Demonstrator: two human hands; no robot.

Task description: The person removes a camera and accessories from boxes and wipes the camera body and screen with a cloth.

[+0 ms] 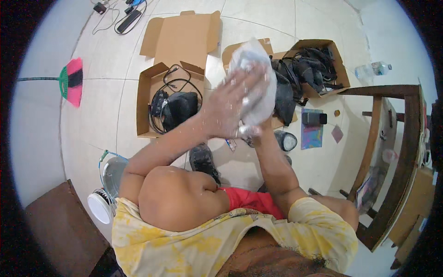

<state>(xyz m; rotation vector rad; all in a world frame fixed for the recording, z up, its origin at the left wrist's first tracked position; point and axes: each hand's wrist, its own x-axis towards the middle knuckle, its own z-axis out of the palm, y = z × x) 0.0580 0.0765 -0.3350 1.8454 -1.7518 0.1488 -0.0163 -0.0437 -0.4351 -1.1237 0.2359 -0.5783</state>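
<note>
My left hand [233,99] lies over a white, wet-looking sheet or cloth [256,55], fingers extended across it and white flecks on the skin. Beneath it, my right hand [256,134] is mostly covered by the white material, so its fingers are hidden. Whether a further object is inside the material, I cannot tell. Behind my hands are open cardboard boxes [143,99] of black bags and cables, and a dark shoe [200,161] is below them.
A broom [71,81] lies left, a bucket [113,173] and white tub [99,207] lower left. A wooden frame [410,129] runs along the right, near a plastic bottle [380,68], black container [314,119] and jar [286,141]. Cables and a power strip [129,22] lie top left.
</note>
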